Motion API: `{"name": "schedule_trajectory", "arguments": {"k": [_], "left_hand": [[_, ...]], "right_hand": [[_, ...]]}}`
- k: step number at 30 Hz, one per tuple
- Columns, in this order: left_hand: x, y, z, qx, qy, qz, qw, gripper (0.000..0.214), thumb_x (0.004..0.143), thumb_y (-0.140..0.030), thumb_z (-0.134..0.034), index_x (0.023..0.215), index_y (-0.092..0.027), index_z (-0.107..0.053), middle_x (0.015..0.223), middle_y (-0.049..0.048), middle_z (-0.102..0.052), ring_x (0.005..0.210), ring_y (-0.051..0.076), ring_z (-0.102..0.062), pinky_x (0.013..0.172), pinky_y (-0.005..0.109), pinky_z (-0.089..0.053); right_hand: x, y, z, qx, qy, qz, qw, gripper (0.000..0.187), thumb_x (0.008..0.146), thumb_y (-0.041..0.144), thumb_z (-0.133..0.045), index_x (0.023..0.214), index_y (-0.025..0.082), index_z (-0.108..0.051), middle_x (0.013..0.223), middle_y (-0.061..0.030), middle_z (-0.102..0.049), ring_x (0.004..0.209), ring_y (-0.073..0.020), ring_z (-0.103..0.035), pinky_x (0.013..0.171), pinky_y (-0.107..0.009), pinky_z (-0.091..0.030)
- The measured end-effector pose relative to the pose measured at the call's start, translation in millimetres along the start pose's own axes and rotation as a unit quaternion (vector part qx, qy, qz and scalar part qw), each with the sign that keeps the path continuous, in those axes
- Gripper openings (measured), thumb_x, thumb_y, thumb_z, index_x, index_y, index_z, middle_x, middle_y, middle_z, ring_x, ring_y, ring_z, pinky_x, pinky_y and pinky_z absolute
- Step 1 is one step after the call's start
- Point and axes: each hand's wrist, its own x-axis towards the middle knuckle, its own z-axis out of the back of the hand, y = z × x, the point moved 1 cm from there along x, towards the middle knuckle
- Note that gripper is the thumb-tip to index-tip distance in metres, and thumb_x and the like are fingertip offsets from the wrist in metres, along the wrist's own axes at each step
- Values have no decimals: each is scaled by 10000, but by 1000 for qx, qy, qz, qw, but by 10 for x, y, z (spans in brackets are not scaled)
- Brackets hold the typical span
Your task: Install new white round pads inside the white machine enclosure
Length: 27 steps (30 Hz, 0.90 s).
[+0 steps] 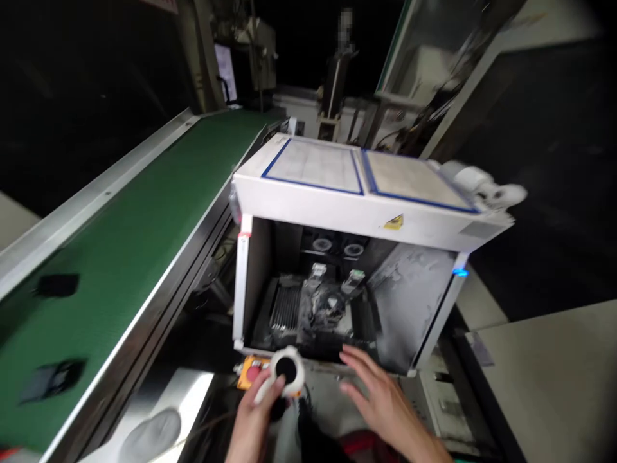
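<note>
My left hand [257, 415] is closed on a white rounded part [300, 375] with a round black middle, in front of the machine's lower left corner. What the part is I cannot make out. To the right, my right hand [380, 402] is open, fingers spread, at the front edge of a white box-shaped machine [332, 209], and it holds nothing. Inside the machine's open front sits a dark, dusty fixture [330, 305] with two small upright blocks behind it. An orange box with a red button [253, 373] is just beyond my left hand.
On the left runs a green conveyor belt [159, 212] with black items [58, 285] on it. A pale rounded piece [152, 437] lies at the lower left. Several white parts [482, 183] rest on the machine's top right. Dark panels stand on both sides.
</note>
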Motion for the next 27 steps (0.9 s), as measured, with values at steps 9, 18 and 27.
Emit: {"name": "schedule_trajectory", "arguments": {"k": [9,18,27], "left_hand": [[-5,-59,-331,-19,169,3,985,575,739,-459,-811,1170,-132,-617,868,46,-684,726,145,-608,627,243,-503],[385,-495,-913,261,284,-335,860,563,778,-406,-769,1299,-238,-640,1462,122,-531,1353,280,-492,1126,385,-402],[1118,-1086,-2360,412,188,-435,779,311,901,-370,-619,1191,-264,-658,1002,31,-756,864,214,-691,741,290,-476]], "right_hand": [[585,468,93,-74,-4,272,959,325,972,89,-478,1240,210,-616,1351,-75,-573,1121,-254,-579,897,-421,-565],[798,34,620,110,-118,175,971,268,974,136,-572,1216,221,-650,1116,-67,-624,1005,-162,-621,864,-281,-536],[1768,-861,1129,98,-299,168,934,109,958,143,-614,1025,206,-673,1037,-34,-681,953,-156,-650,853,-278,-528]]}}
